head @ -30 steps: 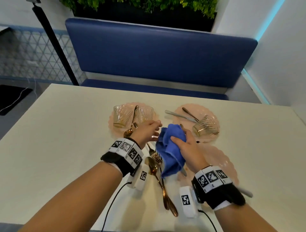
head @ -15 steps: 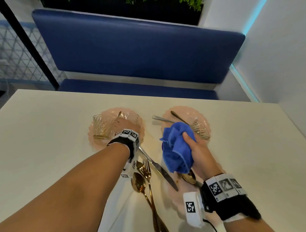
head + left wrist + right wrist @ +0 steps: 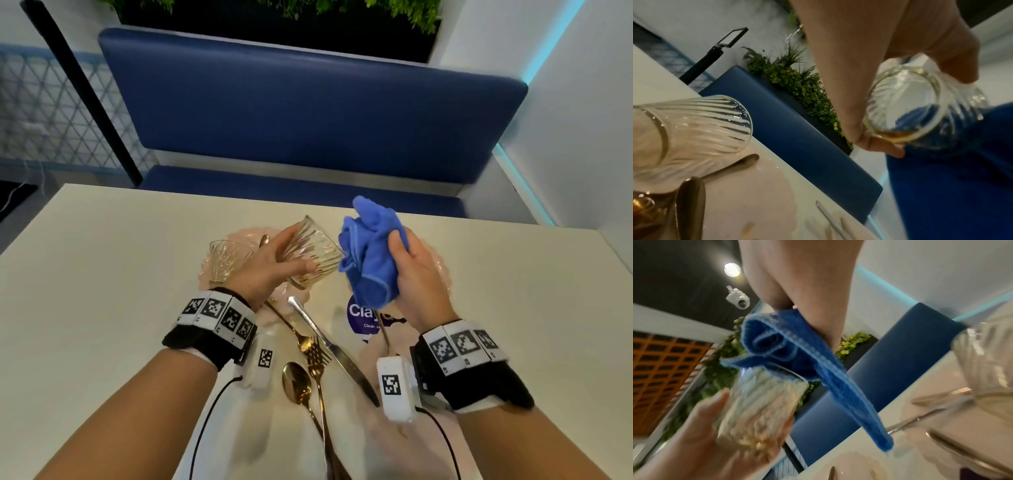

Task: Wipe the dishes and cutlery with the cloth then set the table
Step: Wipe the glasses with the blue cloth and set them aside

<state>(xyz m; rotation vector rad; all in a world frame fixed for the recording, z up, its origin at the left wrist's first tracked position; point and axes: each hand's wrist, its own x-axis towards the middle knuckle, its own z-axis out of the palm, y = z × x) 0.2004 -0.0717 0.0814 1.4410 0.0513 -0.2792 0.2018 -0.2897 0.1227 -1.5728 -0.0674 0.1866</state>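
My left hand (image 3: 274, 265) grips a ribbed clear glass (image 3: 313, 255) tilted on its side above the table, its mouth turned toward the cloth. My right hand (image 3: 416, 274) holds a bunched blue cloth (image 3: 371, 253) right beside the glass's rim. In the left wrist view the held glass (image 3: 920, 105) shows the blue cloth (image 3: 953, 178) behind it. In the right wrist view the cloth (image 3: 797, 356) touches the rim of the glass (image 3: 760, 402). A second glass (image 3: 226, 260) stands on a pink plate (image 3: 239, 240) at the left.
A gold spoon (image 3: 298, 383), a gold fork (image 3: 318, 359) and a silver knife (image 3: 339, 353) lie on the cream table (image 3: 102, 274) between my wrists. A purple sticker (image 3: 363, 318) lies under the cloth. Another pink plate (image 3: 436, 267) sits behind my right hand. A blue bench (image 3: 308, 113) stands beyond the table.
My left hand reached to the left plate, took hold of a glass and lifted it toward the cloth. My right hand raised the cloth from the cutlery to meet it.
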